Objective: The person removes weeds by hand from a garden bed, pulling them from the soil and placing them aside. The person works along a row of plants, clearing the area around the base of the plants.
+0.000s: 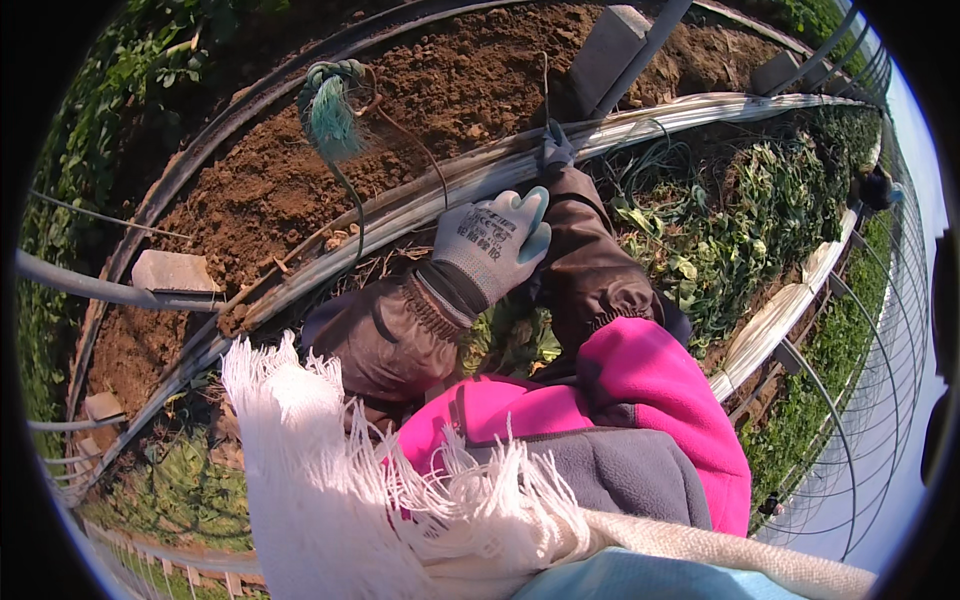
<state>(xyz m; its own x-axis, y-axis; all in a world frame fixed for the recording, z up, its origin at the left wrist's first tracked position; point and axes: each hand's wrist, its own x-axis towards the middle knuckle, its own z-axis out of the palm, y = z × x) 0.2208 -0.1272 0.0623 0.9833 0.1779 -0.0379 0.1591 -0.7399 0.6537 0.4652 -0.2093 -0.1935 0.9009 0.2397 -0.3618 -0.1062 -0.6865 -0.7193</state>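
Note:
My left hand (491,244), in a grey knit glove with blue-green coated fingertips and printed writing, hovers in front of my knees. Its fingers are half bent, and nothing shows between thumb and fingers; the palm is hidden. My right hand (556,148), also gloved, reaches farther out to a long bundle of whitish plastic film (487,176). A thin upright wire (545,86) meets its fingertips, but the grip itself cannot be made out. Left of the hands, a frayed green rope (334,112) is knotted around the top of another bent wire (411,139).
Bare brown soil (420,82) lies beyond the film. Concrete blocks (609,56) and a brick-like block (174,271) stand by metal hoop pipes (649,52). Wilted plants (720,232) and green twine (652,161) lie at right. White scarf fringe (300,405) hangs in front of me.

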